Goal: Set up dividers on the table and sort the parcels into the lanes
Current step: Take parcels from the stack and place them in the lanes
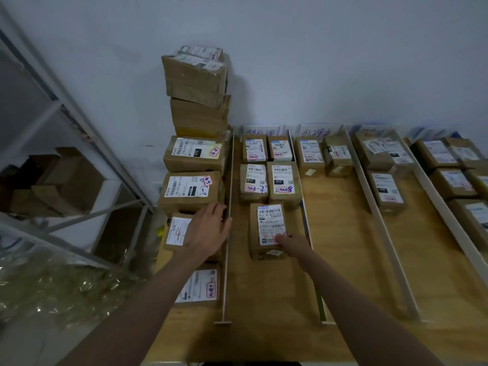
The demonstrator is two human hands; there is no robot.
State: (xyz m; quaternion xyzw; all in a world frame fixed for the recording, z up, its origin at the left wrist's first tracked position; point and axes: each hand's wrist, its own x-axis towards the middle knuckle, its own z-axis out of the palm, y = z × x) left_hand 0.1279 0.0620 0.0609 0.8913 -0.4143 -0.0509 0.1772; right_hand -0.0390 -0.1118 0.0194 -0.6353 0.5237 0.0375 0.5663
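Upright white dividers (227,225) split the wooden table (351,233) into lanes that hold labelled brown parcels. My left hand (208,228) lies flat with straight fingers on a parcel marked "4" (177,232) in the leftmost lane, its fingertips near the first divider. My right hand (293,245) rests on the near end of a parcel (269,228) in the second lane; its fingers look bent over the label's lower corner. Beyond that parcel stand several more parcels (282,180) in two rows.
A tall stack of boxes (196,93) rises at the far end of the left lane against the wall. Handwritten paper signs (261,131) stand behind the lanes. A metal shelf (68,122) with cartons is at left. The right lanes hold several parcels (386,192).
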